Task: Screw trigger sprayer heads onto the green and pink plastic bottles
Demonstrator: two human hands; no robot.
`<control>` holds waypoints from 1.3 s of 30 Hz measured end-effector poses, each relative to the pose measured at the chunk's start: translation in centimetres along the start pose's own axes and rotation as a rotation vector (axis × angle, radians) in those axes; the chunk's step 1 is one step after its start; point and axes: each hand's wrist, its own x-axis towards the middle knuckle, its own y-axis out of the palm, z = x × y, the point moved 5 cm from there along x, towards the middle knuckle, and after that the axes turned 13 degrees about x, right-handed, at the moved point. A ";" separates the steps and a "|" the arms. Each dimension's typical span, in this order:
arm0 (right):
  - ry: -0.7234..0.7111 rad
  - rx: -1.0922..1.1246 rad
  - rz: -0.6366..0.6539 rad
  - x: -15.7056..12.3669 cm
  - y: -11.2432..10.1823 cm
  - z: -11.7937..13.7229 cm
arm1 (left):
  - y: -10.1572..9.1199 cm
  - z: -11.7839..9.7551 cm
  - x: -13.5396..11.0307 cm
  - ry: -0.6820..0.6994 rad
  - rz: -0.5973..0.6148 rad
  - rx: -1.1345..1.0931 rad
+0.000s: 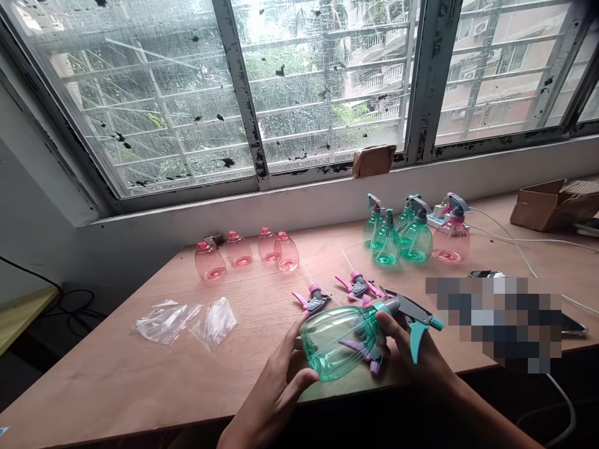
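Note:
A clear green spray bottle (334, 343) lies tilted sideways between my hands above the table's front edge, its grey and teal trigger head pointing right. My left hand (285, 374) grips the bottle's base between thumb and fingers. At the neck, my right hand (397, 340) closes around the collar of the trigger head. Behind the bottle are pink and grey spray heads, one (314, 300) to the left and another (359, 285) farther back, their thin tubes pointing away. A further spray head (374, 358) shows partly through and below the bottle.
Several open pink bottles (238, 251) stand at the back left, near clear plastic bags (187, 321). Green spray bottles (415, 240) and a pink one (452, 240) with heads stand at the back right. Cables, a cardboard box (555, 206) and a blurred patch are farther right.

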 end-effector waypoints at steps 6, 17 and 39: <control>-0.083 -0.065 -0.096 0.0 -0.6 0.1 | 0.4 -0.6 0.3 -0.034 0.086 0.180; -0.024 0.013 -0.043 0.0 -0.6 -0.8 | 0.1 -0.7 -0.3 0.101 -0.079 0.226; 0.090 -0.004 0.000 -0.1 0.2 -1.1 | 0.6 0.3 0.1 0.031 -0.129 0.379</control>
